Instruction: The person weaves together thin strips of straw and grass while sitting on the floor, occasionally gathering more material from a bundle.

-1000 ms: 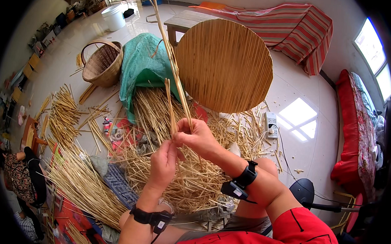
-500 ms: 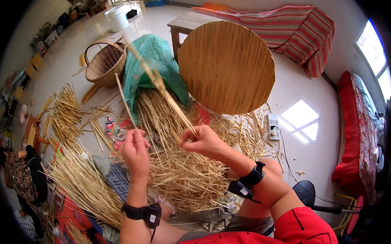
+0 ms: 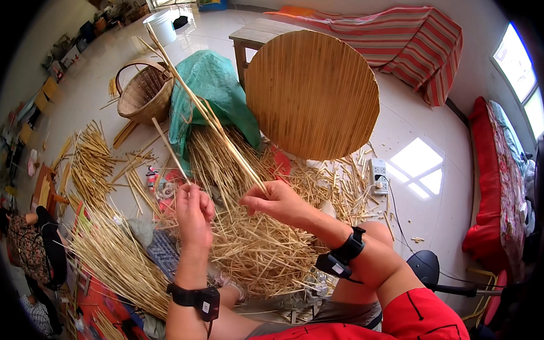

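My left hand [image 3: 194,210] is closed on a thin pale reed stick [image 3: 168,147] that points up and leftward. My right hand [image 3: 272,202] grips the lower end of long reed stems [image 3: 213,125], which fork near the top and lean across a green woven sack [image 3: 200,74]. The two hands are apart, above a heap of loose straw [image 3: 263,253]. Behind my right hand, more reeds [image 3: 215,156] spill from the sack. A large round board of narrow strips [image 3: 313,93] stands upright against a wooden bench [image 3: 250,28].
An oval basket [image 3: 139,105] and white bucket [image 3: 160,28] stand upper left. Reed bundles [image 3: 92,164] lie left, beside a person's patterned clothing [image 3: 24,245] at the edge. A power strip [image 3: 378,177] with cable is right, near a red-covered bed [image 3: 482,231]. A striped cloth [image 3: 408,43] lies behind.
My hands have moved apart, the left one down and leftward with a single stick. The long stems in my right hand have tilted from nearly upright toward the upper left.
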